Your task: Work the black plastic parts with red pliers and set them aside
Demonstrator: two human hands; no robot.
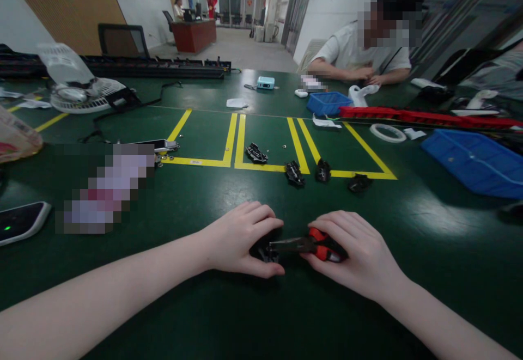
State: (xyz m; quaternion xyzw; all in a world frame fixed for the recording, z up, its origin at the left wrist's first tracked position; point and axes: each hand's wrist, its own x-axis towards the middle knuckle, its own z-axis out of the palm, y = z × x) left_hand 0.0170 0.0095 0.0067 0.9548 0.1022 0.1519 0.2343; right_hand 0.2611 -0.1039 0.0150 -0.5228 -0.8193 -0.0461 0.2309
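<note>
My right hand (355,248) is closed round the red and black handles of a pair of pliers (292,245), whose dark metal jaws point left. The tips of the jaws reach a small black part (267,252), and I cannot make out whether they grip it. My left hand (245,240) is closed on that part, thumb on the near side and fingers on the far side, hiding much of it. Beyond my hands lie several similar black parts, among them one inside a taped box (256,153) and one across the yellow tape (295,174).
Yellow tape (196,162) marks boxes on the green table (196,316). Small metal pieces (170,158) lie at the left box. Blue trays (478,161) and a tape roll (388,133) are on the right, a white fan (87,96) on the left. Another person (359,55) sits opposite.
</note>
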